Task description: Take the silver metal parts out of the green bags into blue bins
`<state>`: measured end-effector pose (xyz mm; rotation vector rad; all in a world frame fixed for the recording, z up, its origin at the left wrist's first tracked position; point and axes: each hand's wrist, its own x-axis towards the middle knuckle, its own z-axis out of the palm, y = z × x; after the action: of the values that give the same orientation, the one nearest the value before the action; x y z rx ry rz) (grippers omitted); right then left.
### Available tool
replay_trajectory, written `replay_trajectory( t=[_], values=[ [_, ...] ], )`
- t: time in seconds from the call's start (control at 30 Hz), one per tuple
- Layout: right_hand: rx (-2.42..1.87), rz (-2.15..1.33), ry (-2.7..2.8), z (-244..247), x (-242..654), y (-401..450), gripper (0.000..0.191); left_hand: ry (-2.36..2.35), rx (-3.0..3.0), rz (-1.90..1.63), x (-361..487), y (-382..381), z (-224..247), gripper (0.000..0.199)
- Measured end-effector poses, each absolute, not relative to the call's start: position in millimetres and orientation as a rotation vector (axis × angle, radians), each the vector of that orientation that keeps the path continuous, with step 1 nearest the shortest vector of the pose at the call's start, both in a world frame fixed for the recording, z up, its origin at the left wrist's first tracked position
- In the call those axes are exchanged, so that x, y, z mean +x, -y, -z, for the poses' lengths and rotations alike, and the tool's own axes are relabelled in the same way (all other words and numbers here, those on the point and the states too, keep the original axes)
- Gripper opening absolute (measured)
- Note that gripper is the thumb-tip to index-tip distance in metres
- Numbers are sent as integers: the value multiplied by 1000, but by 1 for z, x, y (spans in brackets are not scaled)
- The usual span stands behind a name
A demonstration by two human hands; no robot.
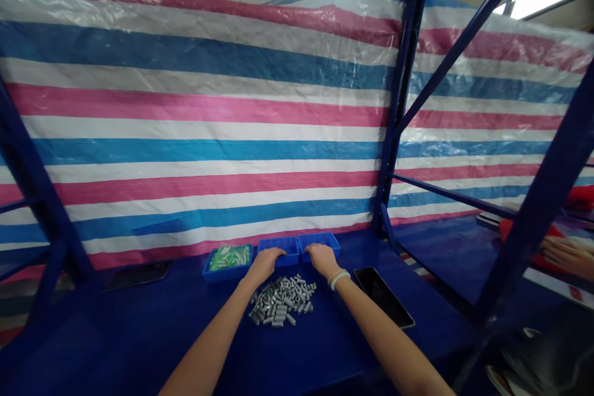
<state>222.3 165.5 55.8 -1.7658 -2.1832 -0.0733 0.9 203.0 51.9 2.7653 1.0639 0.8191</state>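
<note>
Head view: the left hand (264,263) lies over the near rim of the middle blue tray (278,252), and the right hand (322,260) lies over the near rim of the right blue tray (320,242); these two trays stand side by side. On both hands the fingers (278,252) curve lightly over the rim and pass out of sight, so the degree of opening, and whether anything is held, cannot be told. A loose pile of grey metal sleeves (281,301) lies on the blue workbench (139,346), just near of the trays and between the forearms. Left of the middle tray stands a third blue tray (227,278) carrying a clear bag of green parts (229,258). A black smartphone (383,296) lies right of the pile (a white beaded bracelet (340,279) is on the right wrist). A striped tarpaulin (195,117) hangs along the far side of the workbench
</note>
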Motion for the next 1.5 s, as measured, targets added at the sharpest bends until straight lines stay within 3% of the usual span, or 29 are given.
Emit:
replay_trajectory(
  t=[0.23,0.33,0.4,0.47,0.53,0.63,0.93,1.27,1.4,1.5],
  values=[
    [-1566,64,2080,-63,238,-135,42,-1111,2702,-1022,-31,-156,-70,34],
    [-1322,-76,2122,-51,246,-111,37,-1178,2591,-919,-66,-120,-58,30],
    [-1191,-211,2187,-38,245,-96,59,-1221,2568,-788,-84,-101,-43,47],
    [-1189,-311,2281,-26,238,-86,89,-1264,2577,-633,-91,-90,-29,82],
    [-1207,-376,2372,-16,228,-82,107,-1302,2604,-490,-89,-87,-19,110],
    [-1146,-408,2454,-9,214,-81,117,-1308,2646,-365,-75,-90,-13,118],
    [-1040,-376,2467,0,217,-88,108,-1078,2749,-437,-21,-104,0,109],
    [-1141,-314,2439,-7,224,-83,88,-1072,2872,-681,-3,-96,-17,78],
    [-1229,-286,2413,-13,222,-68,99,-1441,2652,-1099,-44,-104,-45,40],
    [-1241,-308,2441,-13,219,-61,104,-1901,2202,-1397,-95,-125,-68,30]
  ],
)
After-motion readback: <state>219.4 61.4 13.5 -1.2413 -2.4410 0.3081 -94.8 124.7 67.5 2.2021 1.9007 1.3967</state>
